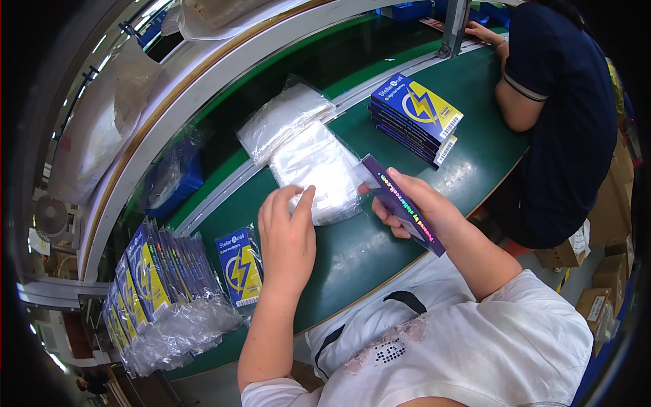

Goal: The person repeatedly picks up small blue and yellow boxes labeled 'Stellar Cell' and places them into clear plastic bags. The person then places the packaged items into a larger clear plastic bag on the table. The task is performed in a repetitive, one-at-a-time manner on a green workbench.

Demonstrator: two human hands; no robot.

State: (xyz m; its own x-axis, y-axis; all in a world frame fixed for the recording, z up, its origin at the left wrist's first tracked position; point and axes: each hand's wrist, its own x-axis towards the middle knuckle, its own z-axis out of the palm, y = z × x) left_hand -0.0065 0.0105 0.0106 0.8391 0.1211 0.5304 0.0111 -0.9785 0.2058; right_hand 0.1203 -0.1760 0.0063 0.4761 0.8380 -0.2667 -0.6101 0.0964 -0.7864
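My right hand point(425, 205) grips a thin purple box point(401, 207), its narrow printed edge turned up toward me. My left hand point(288, 227) hovers at the near edge of a stack of clear plastic bags point(317, 169), its fingers apart and nothing seen between them. Whether the fingertips touch the top bag I cannot tell. Beyond my right hand stands a pile of flat blue and yellow boxes point(420, 108). Left of my left forearm, one bagged box point(240, 266) lies on the green table, beside a row of bagged boxes point(152, 278) standing on edge.
A second bundle of clear bags point(281, 122) lies across the metal rail on the green table point(359, 271). At the far left is a blue bin point(178, 178) holding plastic. A co-worker in dark blue point(563, 122) sits at the right. Cardboard boxes point(600, 308) stand on the floor behind.
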